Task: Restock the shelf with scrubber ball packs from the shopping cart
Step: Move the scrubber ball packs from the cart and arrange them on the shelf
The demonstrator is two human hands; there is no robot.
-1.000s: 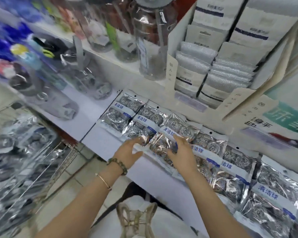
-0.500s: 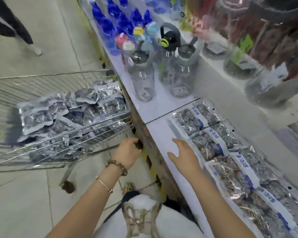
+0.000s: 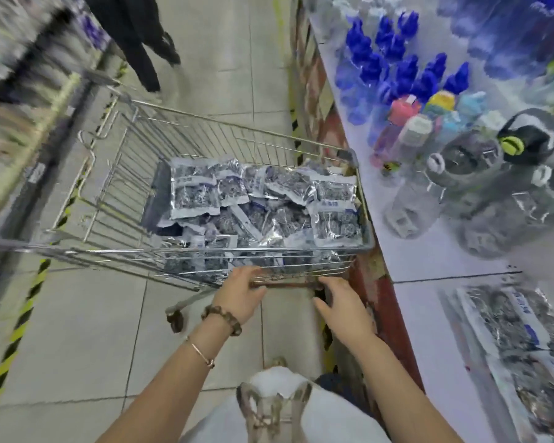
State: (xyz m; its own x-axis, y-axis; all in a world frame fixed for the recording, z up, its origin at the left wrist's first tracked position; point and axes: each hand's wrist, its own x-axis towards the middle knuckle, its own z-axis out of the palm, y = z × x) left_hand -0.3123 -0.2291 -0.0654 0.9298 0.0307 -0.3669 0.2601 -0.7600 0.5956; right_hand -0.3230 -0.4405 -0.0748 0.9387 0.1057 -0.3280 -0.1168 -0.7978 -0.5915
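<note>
Head view: scrubber ball packs (image 3: 256, 203) are seen heaped in the shopping cart (image 3: 224, 122), drawn up beside the shelf (image 3: 429, 257). The cart's near rail is gripped by the left hand (image 3: 242, 294). The right hand (image 3: 343, 303) is held slack and empty.

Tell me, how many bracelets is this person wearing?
2, both on the left wrist: a brown bead bracelet, and a thin metal bangle just behind it on the forearm. None shows on the right wrist.
</note>
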